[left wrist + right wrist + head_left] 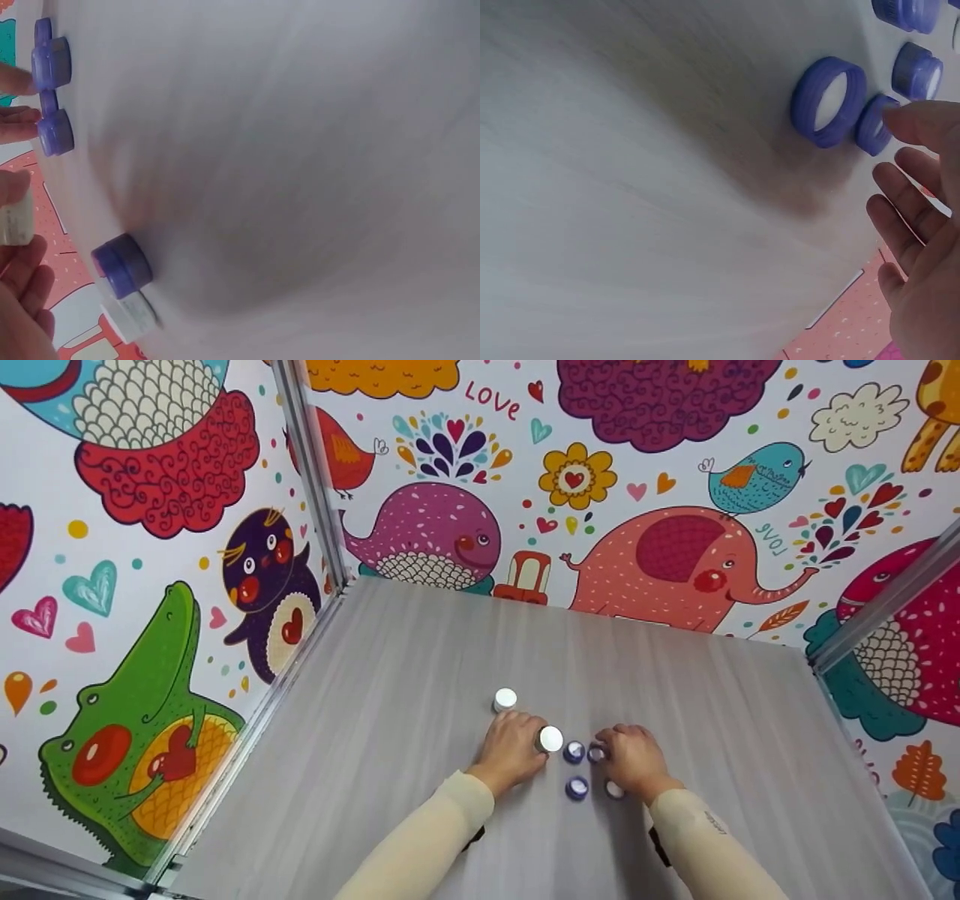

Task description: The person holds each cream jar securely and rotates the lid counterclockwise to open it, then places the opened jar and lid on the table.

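Observation:
My left hand [512,750] holds a small white jar [550,739] between thumb and fingers, its round top facing up; faint print shows on its side in the left wrist view. My right hand [634,757] reaches down with fingers spread loosely around a purple lid [875,125], the thumb tip overlapping its edge in the right wrist view. That lid lies inside up. Next to it is a second purple lid [829,103], also inside up. Two purple jars with pale tops, a farther jar [574,751] and a nearer jar [577,788], stand between the hands.
Another white-topped container [505,700] stands just beyond my left hand. A purple container [124,266] sits close to a white one [129,315] in the left wrist view. The grey table [390,660] is bordered by printed walls [525,457] and metal posts [311,472].

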`<state>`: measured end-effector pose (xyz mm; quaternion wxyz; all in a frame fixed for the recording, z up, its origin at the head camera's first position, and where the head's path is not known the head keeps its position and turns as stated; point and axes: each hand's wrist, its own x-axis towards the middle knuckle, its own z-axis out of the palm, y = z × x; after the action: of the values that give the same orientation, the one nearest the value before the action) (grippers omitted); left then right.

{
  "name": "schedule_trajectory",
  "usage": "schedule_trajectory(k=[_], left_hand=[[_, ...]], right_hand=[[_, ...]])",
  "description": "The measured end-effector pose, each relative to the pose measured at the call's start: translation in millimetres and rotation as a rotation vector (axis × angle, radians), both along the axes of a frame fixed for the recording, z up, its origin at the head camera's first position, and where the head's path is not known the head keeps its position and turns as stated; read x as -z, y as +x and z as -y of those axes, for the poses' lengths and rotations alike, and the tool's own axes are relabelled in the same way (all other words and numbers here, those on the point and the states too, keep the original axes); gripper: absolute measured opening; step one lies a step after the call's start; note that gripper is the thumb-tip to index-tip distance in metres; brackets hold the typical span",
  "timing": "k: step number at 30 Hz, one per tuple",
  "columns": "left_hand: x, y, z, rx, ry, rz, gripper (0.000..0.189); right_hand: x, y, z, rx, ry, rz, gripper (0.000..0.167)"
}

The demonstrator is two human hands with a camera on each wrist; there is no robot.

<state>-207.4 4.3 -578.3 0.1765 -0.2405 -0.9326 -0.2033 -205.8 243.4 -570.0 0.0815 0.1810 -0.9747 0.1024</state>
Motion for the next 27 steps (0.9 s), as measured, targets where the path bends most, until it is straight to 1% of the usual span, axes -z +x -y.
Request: schedule_trajectory(k=[4,10,14,19,23,27], left_hand=[[2.0,-1.2,0.4,-0.010,0.001,-0.005,0.034],[3.5,-0.4,0.1,-0.006,0.000,-0.023,0.036],[3.8,-0.1,-1.8,-0.011,-0.013,-0.047,0.034],[3.2,0.2,-2.0,-0.016,-0.024,-0.059,0.032],[2.7,1.4,-1.3,-0.009,-0.023,-0.064,0.032],[3.9,2.3,-1.2,0.010,0.005,-0.060,0.031]], right_hand=[[-10.8,-0.4,10.9,-0.014,-0.047,-0.024,0.027],[-25.6,4.3,41.8,-0.109,-0.159,-0.048,0.023],[-27.0,7.2,55.1,-0.148,-0.148,-0.050,0.028],[-24.8,7.9,61.3,-0.132,-0.111,-0.070,0.031],[-24.3,7.4,63.0,-0.109,-0.118,-0.038,0.029],[-24.2,7.1,62.9,-0.087,-0.137,-0.005,0.026]])
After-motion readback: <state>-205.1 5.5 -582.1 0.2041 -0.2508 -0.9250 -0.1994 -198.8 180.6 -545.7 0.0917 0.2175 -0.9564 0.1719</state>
